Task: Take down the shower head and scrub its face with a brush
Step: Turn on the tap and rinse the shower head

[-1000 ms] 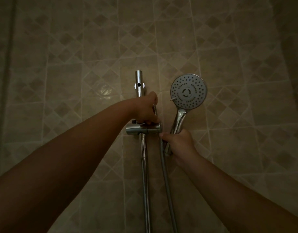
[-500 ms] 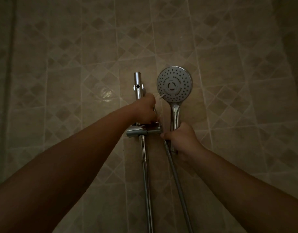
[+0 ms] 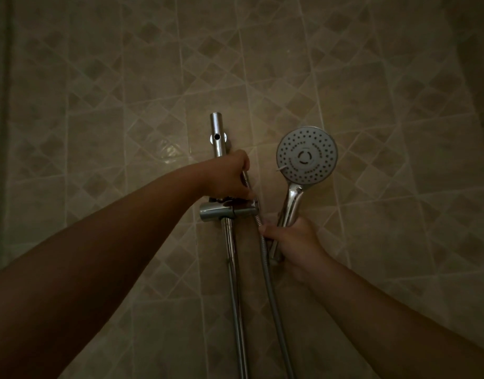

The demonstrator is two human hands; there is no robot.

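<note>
left hand grips rail; right hand grips shower head handle

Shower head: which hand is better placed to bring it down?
Right. The right hand grips the shower head by its handle, out of the holder; the left hand grips the rail.

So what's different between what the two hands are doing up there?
The left hand is wrapped round the rail just above the bracket, while the right hand grips the shower head by its handle. The left hand sits higher and steadies a fixed part; the right hand holds the freed part, tilted right, face toward the camera. Both are curled round shiny metal.
</note>
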